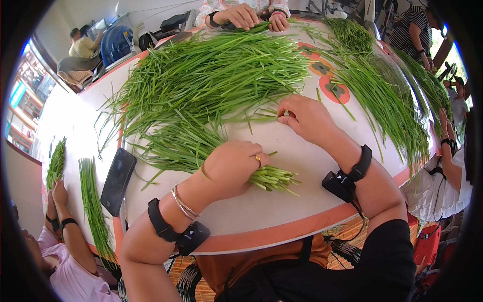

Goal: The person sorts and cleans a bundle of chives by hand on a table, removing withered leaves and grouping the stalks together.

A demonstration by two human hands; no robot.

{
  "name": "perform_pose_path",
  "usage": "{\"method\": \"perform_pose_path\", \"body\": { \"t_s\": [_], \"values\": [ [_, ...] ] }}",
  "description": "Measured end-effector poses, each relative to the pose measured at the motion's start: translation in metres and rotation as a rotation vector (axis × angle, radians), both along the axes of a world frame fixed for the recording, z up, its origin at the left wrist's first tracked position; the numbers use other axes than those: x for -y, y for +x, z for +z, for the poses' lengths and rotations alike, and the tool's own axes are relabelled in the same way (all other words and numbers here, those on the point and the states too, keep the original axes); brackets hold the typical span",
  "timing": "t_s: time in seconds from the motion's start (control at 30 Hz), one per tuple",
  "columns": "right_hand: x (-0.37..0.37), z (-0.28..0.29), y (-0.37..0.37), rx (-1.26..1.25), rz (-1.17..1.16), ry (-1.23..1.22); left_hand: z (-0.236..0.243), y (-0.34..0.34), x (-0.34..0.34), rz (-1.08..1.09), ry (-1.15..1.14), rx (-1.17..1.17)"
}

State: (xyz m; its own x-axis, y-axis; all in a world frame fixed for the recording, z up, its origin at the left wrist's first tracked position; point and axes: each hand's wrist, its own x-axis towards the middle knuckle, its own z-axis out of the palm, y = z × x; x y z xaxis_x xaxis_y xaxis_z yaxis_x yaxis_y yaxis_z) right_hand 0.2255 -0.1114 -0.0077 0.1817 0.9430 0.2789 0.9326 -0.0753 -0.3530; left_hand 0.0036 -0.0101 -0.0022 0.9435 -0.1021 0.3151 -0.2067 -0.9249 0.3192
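Note:
My left hand (234, 166) is wrapped round a bunch of garlic chives (186, 143). The pale cut ends stick out to the right of my fist, and the green leaves fan out to the left over the table. My right hand (307, 118) is up and to the right of it, thumb and forefinger pinched at the end of a few loose chive leaves (264, 117) lying on the table. Just beyond both hands spreads a large heap of garlic chives (216, 70), its leaves running crosswise.
A dark phone (118, 176) lies left of my bunch on the white table (302, 201) with its orange rim. More chives (380, 95) lie at the right, and a narrow bundle (93, 201) at the left. Across the table, another person's hands (246, 17) handle chives; people also sit at both sides.

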Motion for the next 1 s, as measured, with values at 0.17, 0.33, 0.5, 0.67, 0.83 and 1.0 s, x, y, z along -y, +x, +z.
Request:
{"method": "perform_pose_path", "body": {
  "t_s": [0.17,0.33,0.5,0.67,0.83,1.0],
  "values": [
    [0.000,0.007,-0.001,0.096,-0.035,0.259,-0.002,0.000,-0.001,0.003,-0.004,0.002],
    [0.014,0.026,0.001,0.014,-0.187,0.117,0.000,-0.001,0.000,0.023,0.008,-0.015],
    [0.015,0.021,0.012,-0.054,-0.116,-0.263,0.001,-0.001,0.000,0.011,-0.013,-0.039],
    [0.014,0.015,0.000,-0.052,0.048,-0.131,0.007,0.003,-0.001,-0.012,-0.013,0.119],
    [0.014,0.032,-0.019,-0.637,0.404,-0.303,0.011,0.001,-0.001,0.079,0.063,0.244],
    [0.001,0.005,0.007,-0.299,0.097,0.116,0.005,-0.003,0.002,0.111,0.005,0.038]
  ]
}}
